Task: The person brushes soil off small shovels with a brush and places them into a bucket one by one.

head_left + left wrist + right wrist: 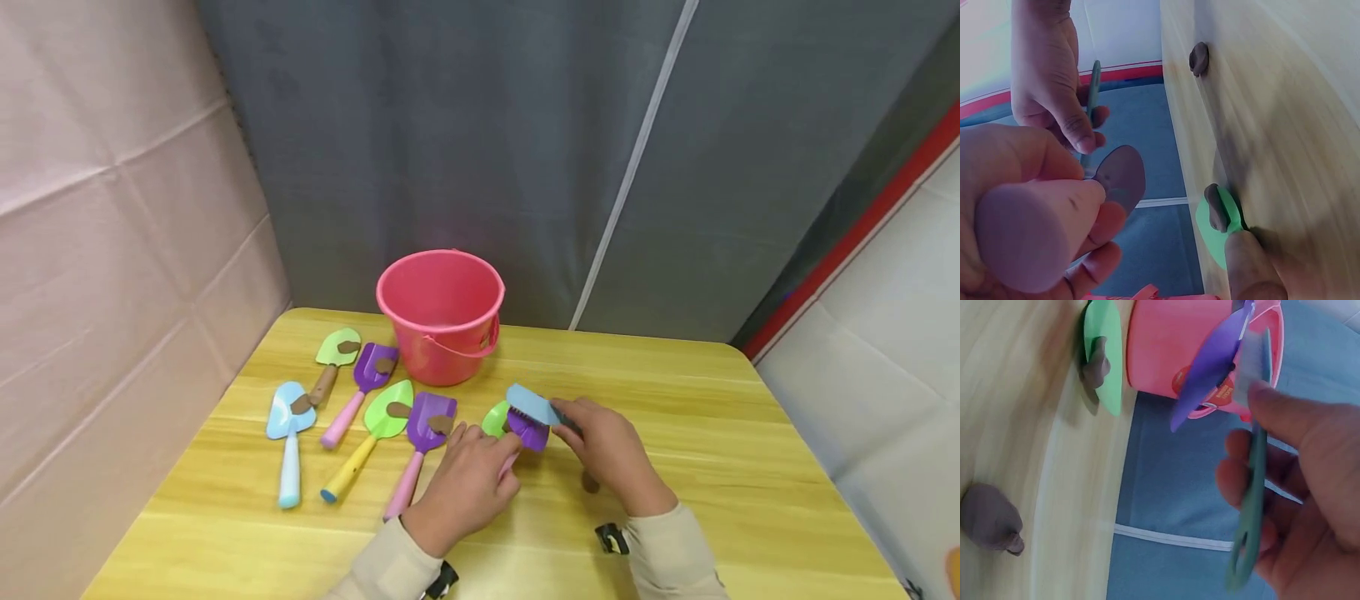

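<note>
My left hand [468, 475] grips the pink handle [1029, 231] of a purple toy shovel [529, 433], raised over the table with its blade tilted. In my right hand [613, 454] is a small brush [1251, 500] with a grey-green handle and pale bristles. The bristles face the purple blade and lie right at its surface in the right wrist view. Below, a green shovel [1207, 231] with a brown handle lies on the table, a dark brown lump [1217, 207] on its blade. Another brown lump [991, 515] sits on the tabletop beneath my right hand.
A pink bucket [442, 350] stands at the back of the wooden table [712, 467]. Left of my hands lie several toy shovels, including a blue one [290, 458] and a purple one [429, 408], with brown lumps on their blades. A grey curtain [465, 125] hangs behind.
</note>
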Demonstrator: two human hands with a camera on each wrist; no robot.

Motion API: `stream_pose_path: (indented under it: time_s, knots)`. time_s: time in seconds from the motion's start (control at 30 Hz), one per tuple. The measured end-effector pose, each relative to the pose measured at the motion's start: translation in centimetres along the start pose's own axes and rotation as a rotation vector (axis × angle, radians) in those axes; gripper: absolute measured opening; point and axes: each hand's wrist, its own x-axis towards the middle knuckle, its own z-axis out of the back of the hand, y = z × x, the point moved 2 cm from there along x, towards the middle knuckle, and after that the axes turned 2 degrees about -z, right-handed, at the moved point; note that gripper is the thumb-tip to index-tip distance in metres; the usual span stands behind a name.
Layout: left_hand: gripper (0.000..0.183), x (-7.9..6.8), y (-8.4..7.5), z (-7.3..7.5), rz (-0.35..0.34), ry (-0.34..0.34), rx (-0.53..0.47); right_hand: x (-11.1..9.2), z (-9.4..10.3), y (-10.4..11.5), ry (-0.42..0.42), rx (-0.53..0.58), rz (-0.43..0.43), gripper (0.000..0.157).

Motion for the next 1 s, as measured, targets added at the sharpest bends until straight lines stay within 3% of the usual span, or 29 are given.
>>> stream_pose_path:
  time_s: [0.17,0.33,0.47,0.63,0.73,0.9,1.0]
  knots:
    - [0.012,-0.2,0.0,-0.1,0.007,-0.003,-0.004,0.1,-0.3,0.1,0.03,-0.005,-0.027,0.036]
    - [0.013,-0.3,-0.1,-0.3,0.006,-0.008,-0.009,0.0,-0.3,-0.6,-0.044,-0.077,-0.103,0.036]
    - [0.014,-0.2,-0.1,-0.4,0.009,-0.013,-0.004,0.0,0.1,-0.7,-0.089,-0.049,-0.105,0.037]
    - [0.013,0.0,0.0,-0.3,0.016,-0.005,0.004,0.1,0.4,-0.1,0.004,0.026,-0.018,0.038]
    - [0.013,0.0,0.0,-0.2,0.011,-0.009,-0.001,0.0,0.2,-0.1,0.034,0.013,-0.041,0.037]
    - [0.015,-0.2,0.0,-0.1,-0.003,-0.018,-0.01,-0.2,0.3,-0.8,-0.037,-0.072,-0.138,0.038]
    - [0.015,-0.3,0.1,-0.2,0.004,-0.012,-0.012,-0.2,0.5,-0.9,-0.076,-0.083,-0.149,0.038]
